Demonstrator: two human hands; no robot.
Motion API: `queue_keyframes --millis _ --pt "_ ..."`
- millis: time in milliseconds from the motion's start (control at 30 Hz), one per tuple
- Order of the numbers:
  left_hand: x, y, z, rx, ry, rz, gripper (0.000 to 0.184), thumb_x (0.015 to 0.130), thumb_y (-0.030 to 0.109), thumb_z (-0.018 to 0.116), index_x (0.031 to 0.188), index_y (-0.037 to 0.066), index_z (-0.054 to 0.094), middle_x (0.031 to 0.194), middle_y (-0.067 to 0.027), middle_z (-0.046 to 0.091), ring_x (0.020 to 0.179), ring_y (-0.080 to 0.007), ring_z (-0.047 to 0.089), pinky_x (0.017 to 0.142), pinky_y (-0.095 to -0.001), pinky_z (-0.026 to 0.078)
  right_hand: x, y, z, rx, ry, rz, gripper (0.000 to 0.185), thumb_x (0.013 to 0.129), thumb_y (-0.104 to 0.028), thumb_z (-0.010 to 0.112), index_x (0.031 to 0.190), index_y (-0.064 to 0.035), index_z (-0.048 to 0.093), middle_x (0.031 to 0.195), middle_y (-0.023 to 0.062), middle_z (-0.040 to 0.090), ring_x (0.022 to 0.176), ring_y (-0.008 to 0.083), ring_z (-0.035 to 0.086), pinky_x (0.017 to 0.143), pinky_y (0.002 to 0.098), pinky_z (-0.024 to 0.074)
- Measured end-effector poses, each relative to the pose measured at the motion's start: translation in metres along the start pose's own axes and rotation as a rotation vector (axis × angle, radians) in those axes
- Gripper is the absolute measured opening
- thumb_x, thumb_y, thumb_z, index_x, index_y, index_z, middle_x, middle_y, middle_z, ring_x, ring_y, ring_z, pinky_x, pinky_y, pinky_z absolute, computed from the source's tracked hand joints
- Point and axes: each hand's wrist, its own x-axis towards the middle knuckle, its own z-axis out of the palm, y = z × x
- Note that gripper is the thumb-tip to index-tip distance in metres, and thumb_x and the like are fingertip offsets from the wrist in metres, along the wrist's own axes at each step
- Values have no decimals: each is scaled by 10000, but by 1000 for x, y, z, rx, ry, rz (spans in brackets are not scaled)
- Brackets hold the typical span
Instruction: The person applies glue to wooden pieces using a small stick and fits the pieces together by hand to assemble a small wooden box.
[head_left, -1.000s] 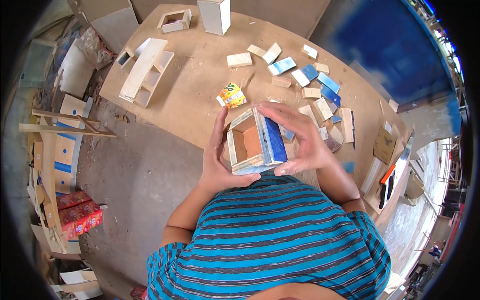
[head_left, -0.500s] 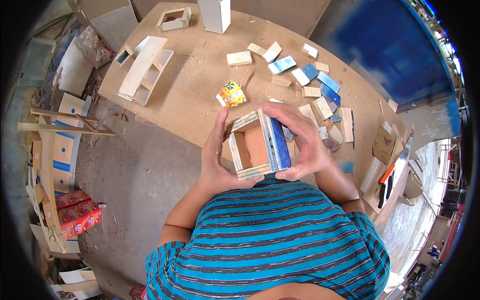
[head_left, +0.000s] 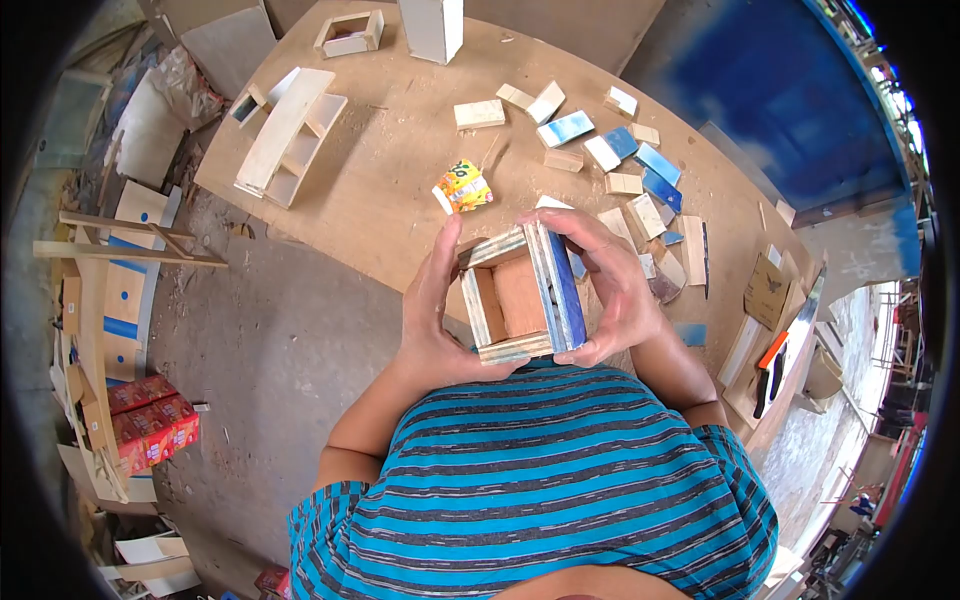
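Note:
A small open wooden box (head_left: pixel 487 308) is held up in front of my chest, its hollow inside facing up toward me. Against its right side lies a blue-painted wooden piece (head_left: pixel 569 296), pressed to the box wall. My left hand (head_left: pixel 432 315) grips the box from the left, thumb along the near edge and a finger at the far corner. From the right, my right hand (head_left: pixel 620 290) is wrapped round the blue piece, fingers over the far end and thumb at the near end. The box's underside is hidden.
Loose wood blocks (head_left: pixel 566 130), some blue, lie scattered on the table (head_left: pixel 390 150). A yellow packet (head_left: pixel 462 187) lies just beyond my hands. A wooden shelf piece (head_left: pixel 290 140) stands at left. A handsaw (head_left: pixel 773 362) with an orange-and-black handle rests at the right edge.
The box and both hands have shifted very slightly in view, with the box turned a little. My grip on it looks the same.

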Motion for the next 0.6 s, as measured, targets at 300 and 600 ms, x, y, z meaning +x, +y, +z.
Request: queue_keyframes --millis 300,600 --pt "6 4 -3 -25 -2 -13 1275 527 274 900 1521 -38 165 1368 -218 473 1235 -305 538 1048 -386 409 0 -2 3 -53 72 22 1016 539 -379 879 1387 -11 459 1340 179 546 1198 325 573 1010 424 445" --pt "-4 -43 9 -797 36 -708 1036 660 368 815 1478 13 289 1330 -135 521 1212 -253 539 1035 -364 435 23 5 1 -345 -26 566 607 877 -514 642 1217 -10 641 983 194 698 847 243 669 773 348 510"
